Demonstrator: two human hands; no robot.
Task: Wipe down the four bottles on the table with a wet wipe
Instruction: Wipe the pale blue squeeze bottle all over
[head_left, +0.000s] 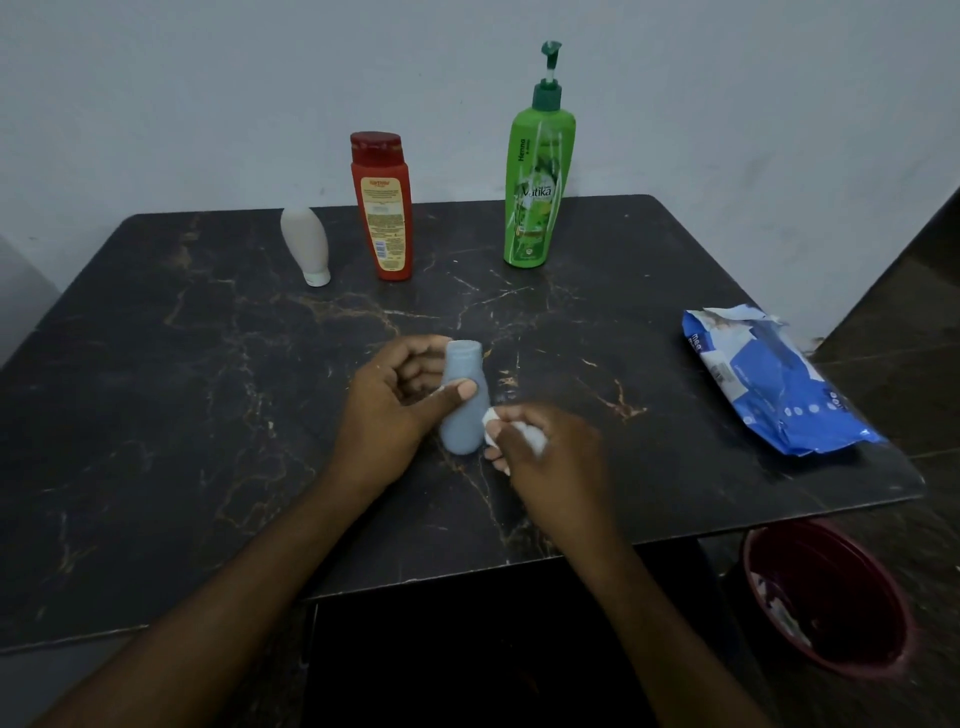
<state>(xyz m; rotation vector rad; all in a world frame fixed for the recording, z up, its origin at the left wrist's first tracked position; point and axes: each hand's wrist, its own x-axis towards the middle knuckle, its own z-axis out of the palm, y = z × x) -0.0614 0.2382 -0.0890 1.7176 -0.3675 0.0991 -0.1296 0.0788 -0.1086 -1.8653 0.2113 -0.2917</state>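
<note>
Gripping the small blue-grey bottle near the front centre of the dark marbled worktop, the left hand has its fingers clamped around the neck, thumb across the body; the bottle is tilted, its open mouth pointing away. The right hand has its fingers closed on a bunched white wet wipe, pressed against the bottle's lower right side. A dark red bin stands on the floor at lower right. A blue wipes pack lies at the right edge. At the far edge stand a white bottle on its cap, a red bottle and a green pump bottle, apart from each other
</note>
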